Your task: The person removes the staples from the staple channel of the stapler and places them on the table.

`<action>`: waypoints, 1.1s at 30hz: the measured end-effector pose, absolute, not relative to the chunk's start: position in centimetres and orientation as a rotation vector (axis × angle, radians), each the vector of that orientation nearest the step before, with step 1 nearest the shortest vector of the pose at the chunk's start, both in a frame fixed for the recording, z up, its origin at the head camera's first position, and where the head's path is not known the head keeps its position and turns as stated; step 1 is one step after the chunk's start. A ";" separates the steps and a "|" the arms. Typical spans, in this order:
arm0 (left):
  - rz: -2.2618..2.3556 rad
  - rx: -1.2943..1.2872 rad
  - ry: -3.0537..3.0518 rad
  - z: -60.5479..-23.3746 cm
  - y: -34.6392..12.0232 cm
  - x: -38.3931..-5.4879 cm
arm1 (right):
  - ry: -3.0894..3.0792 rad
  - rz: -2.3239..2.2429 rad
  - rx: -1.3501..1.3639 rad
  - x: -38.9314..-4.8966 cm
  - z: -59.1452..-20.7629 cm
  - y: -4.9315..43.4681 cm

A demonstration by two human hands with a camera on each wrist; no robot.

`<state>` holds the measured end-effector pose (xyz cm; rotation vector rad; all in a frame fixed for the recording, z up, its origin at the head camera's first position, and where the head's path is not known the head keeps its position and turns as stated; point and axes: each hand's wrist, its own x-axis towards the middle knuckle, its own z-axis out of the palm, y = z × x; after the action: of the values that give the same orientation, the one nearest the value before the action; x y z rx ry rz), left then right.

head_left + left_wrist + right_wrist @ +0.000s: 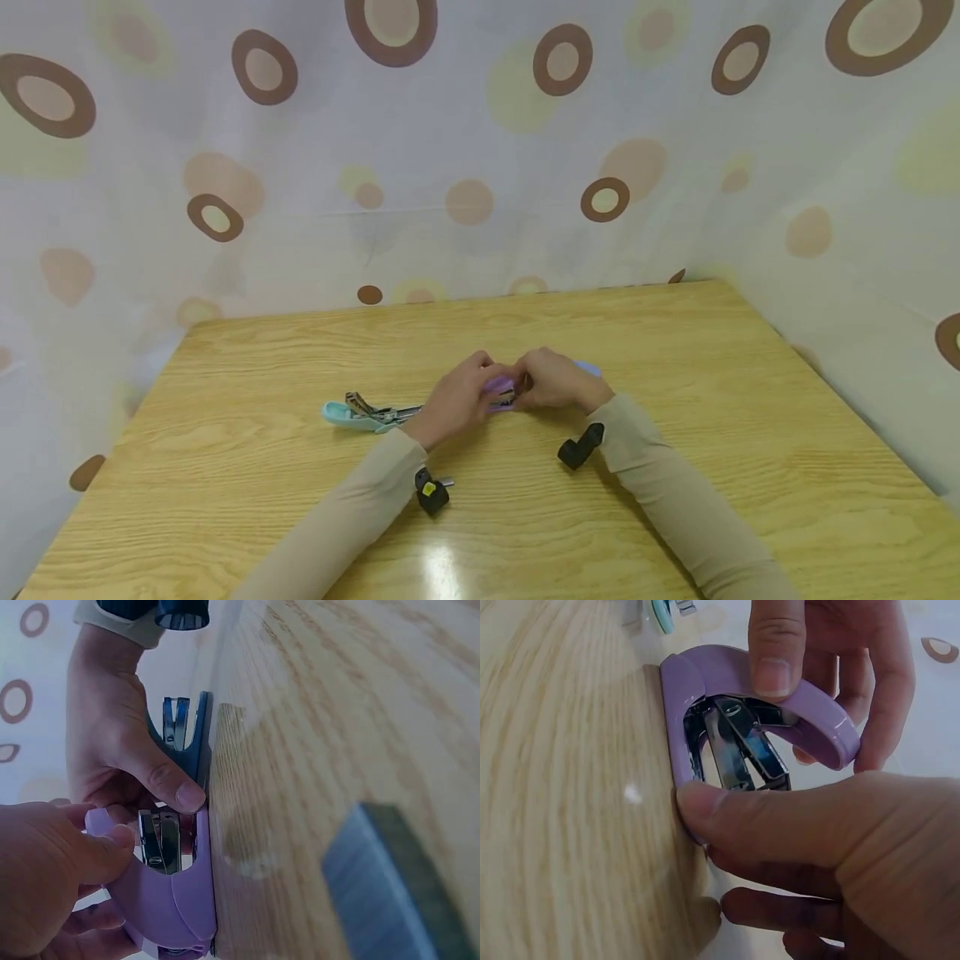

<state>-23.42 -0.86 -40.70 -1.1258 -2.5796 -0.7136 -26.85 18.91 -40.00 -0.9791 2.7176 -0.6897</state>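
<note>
Holding purple stapler, seemingly two-handed.

White glare on the tabletop

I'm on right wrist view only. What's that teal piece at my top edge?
Observer: Head view shows a teal stapler lying open on the table, left of the purple stapler.
Operator: Anything past the right hand?
Observer: Yes, a blue stapler, partly hidden by that hand in head view.
Operator: Other loose parts?
Observer: A silver bar, lower right in left wrist view.
</note>
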 end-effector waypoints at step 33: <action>-1.267 -0.765 -2.630 -39.5 -6.5 -22.7 | 2.665 -0.743 -0.999 -27.1 -40.6 18.7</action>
<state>-22.72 -6.48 -39.51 -0.7648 -2.6299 -1.2668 -27.09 18.69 -40.62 -0.9992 2.6648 -0.7431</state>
